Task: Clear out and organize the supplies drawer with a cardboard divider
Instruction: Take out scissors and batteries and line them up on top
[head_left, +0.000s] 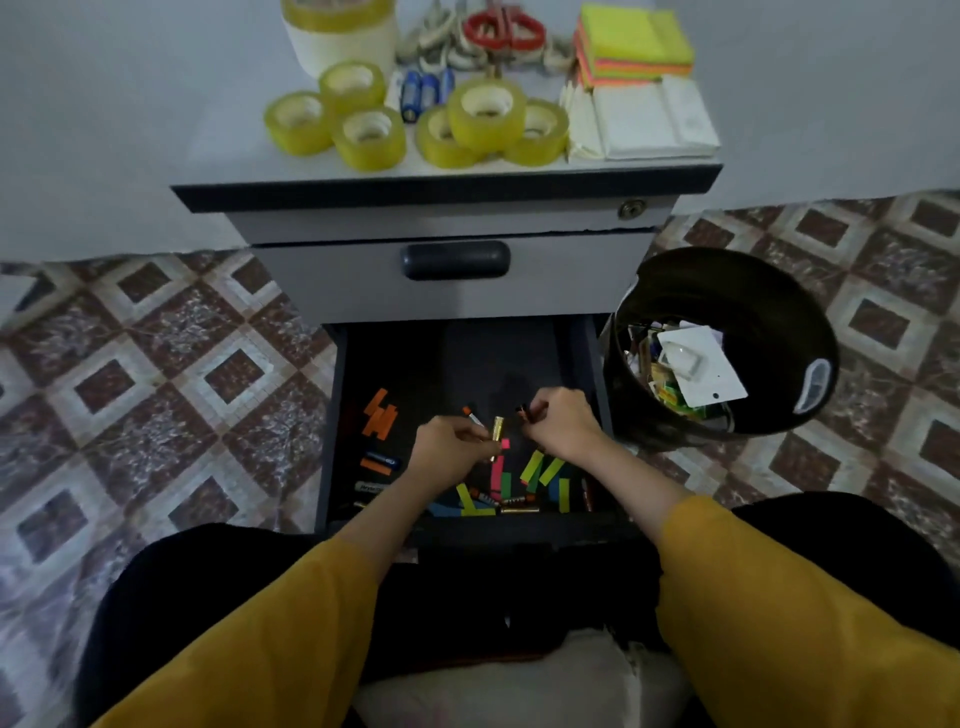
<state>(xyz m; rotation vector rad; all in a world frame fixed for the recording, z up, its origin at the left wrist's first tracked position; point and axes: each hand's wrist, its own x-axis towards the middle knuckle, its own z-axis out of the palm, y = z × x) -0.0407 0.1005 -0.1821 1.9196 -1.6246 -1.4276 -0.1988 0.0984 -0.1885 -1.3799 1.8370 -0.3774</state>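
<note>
Open drawer (467, 358), dark interior: loose cylindrical batteries (382, 461) and flat neon paper strips (540, 467) lie toward its front edge. Left hand (449, 449) grips a gold battery (497, 427). Right hand (563, 428) pinches a small dark battery (522, 409).

1. Two hands: the left hand (449, 449) pinches two batteries, a gold battery (497, 428) and an orange-tipped battery (470, 414); the right hand (563, 423) pinches one dark battery (523, 410).
2. At least five loose batteries (382, 461) lie left of and nearer than the grips; the exact number is unclear.
3. Far beyond the grips: six small tape rolls (487, 111), one large tape roll (337, 36), three blue batteries (410, 96), one pair of red scissors (504, 28), one sticky-note stack (634, 44).
4. Right of the right grip: one black bin (753, 291).
</note>
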